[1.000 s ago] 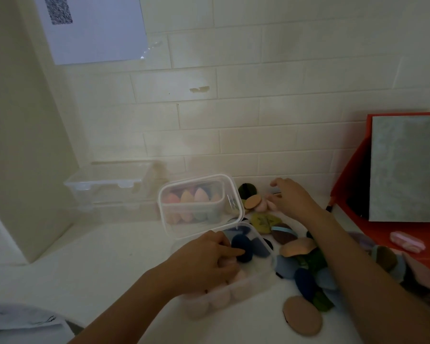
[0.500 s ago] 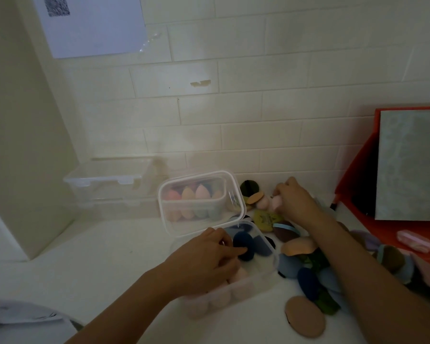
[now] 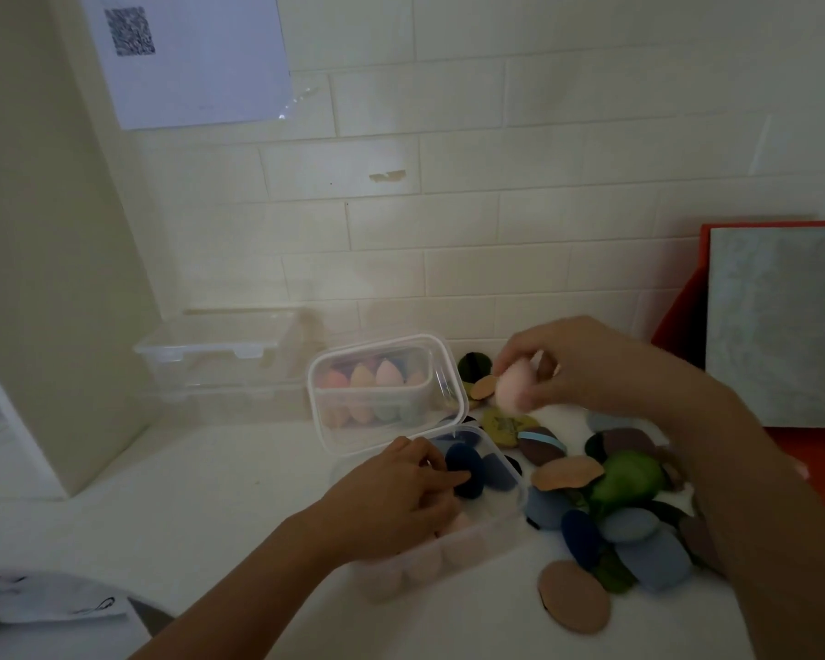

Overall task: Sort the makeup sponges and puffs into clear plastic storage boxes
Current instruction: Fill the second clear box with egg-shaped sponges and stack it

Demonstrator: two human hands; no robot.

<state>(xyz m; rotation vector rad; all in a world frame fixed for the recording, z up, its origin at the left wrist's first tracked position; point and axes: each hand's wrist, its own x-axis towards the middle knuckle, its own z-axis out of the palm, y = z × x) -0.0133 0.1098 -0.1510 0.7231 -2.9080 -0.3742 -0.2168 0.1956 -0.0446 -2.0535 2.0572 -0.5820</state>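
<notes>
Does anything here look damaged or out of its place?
One wall tile has a chipped, brownish patch near its lower edge. The puffs lie in a loose, overlapping heap, but that is only the unsorted pile. Nothing else stands out.

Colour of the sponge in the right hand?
Pale pink sponge, pinched by the right hand; head view.
</notes>
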